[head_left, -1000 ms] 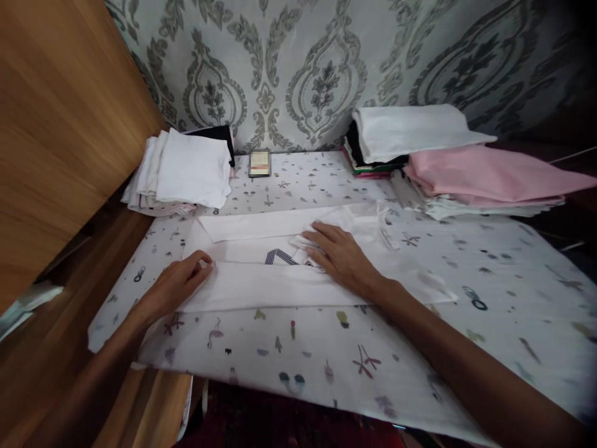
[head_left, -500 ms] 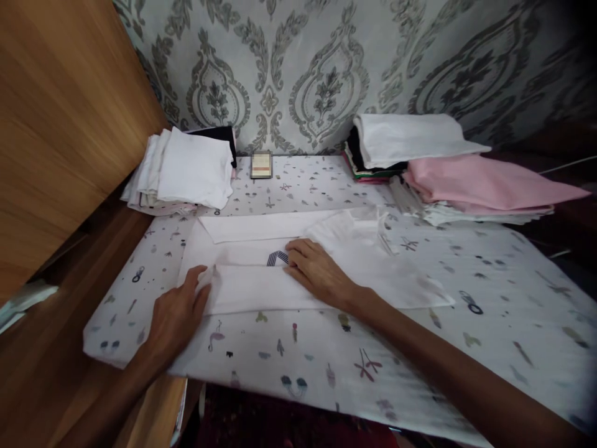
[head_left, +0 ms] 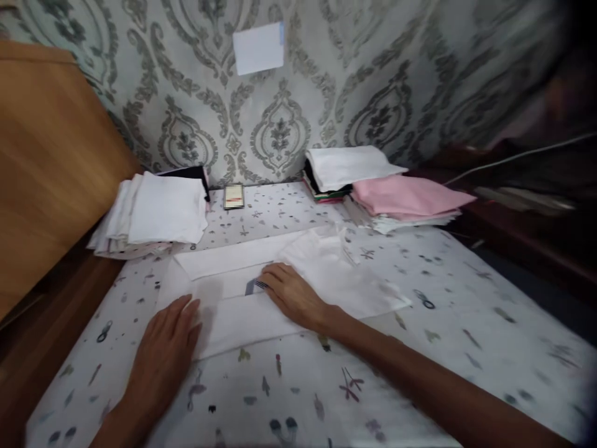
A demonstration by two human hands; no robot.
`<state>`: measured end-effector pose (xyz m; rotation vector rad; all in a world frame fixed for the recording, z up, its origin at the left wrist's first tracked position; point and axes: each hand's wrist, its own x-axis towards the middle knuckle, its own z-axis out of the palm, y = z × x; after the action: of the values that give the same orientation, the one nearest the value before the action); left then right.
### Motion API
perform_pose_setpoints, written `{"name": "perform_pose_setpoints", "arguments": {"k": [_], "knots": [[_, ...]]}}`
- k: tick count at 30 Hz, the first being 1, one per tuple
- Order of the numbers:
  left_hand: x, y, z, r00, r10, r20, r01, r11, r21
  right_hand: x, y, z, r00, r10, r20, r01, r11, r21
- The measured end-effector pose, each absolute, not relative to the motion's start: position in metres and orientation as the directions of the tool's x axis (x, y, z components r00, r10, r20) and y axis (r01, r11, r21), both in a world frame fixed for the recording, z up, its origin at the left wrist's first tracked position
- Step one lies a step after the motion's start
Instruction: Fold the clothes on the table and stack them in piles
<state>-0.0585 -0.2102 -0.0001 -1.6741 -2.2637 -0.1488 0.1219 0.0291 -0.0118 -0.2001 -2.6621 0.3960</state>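
Note:
A white garment lies on the patterned sheet, its long sides folded inward over its middle. Between the folds a small dark-striped patch shows. Resting on the middle of the garment, my right hand is open, its fingertips beside the patch and the fold's edge. My left hand lies open at the garment's left end, fingers stretched and palm down. A spread, wrinkled part of the cloth extends to the right of my right hand.
Folded white clothes are stacked at the back left, beside a wooden panel. A small framed card stands near the wall. At the back right are a white-topped pile and a pink-topped pile.
The camera view has tilted up, showing more wall and a white paper on it. My left hand has opened from a pinch at the cloth's corner and now lies flatter.

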Motion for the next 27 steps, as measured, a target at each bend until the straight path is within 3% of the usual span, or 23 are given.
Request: {"name": "perform_pose_setpoints", "arguments": {"k": [3,6,11,19,23,27], "knots": [[-0.06,-0.203,-0.018,0.021,0.941,0.337,0.997,0.003,-0.072,0.121,0.028,-0.013,-0.9,0.223,0.374,0.116,0.95,-0.288],[-0.07,-0.199,-0.038,0.153,0.935,0.32,0.987,-0.128,-0.099,0.124,0.03,-0.009,-0.907,0.233,0.352,0.138,0.952,-0.274],[-0.091,-0.199,-0.06,0.155,0.943,0.294,0.988,-0.142,-0.064,0.158,0.039,0.007,-0.874,0.308,0.376,0.199,0.933,-0.301],[-0.098,-0.201,-0.061,0.175,0.95,0.26,0.984,-0.161,-0.077,0.249,0.085,-0.015,-0.638,0.701,0.319,0.544,0.703,-0.457],[-0.093,-0.198,-0.058,0.194,0.944,0.267,0.979,-0.167,-0.121,0.252,0.091,-0.021,-0.634,0.699,0.33,0.549,0.708,-0.444],[-0.088,-0.199,-0.053,0.095,0.955,0.28,0.987,-0.054,-0.151,0.252,0.092,-0.027,-0.633,0.663,0.398,0.509,0.745,-0.431]]}}
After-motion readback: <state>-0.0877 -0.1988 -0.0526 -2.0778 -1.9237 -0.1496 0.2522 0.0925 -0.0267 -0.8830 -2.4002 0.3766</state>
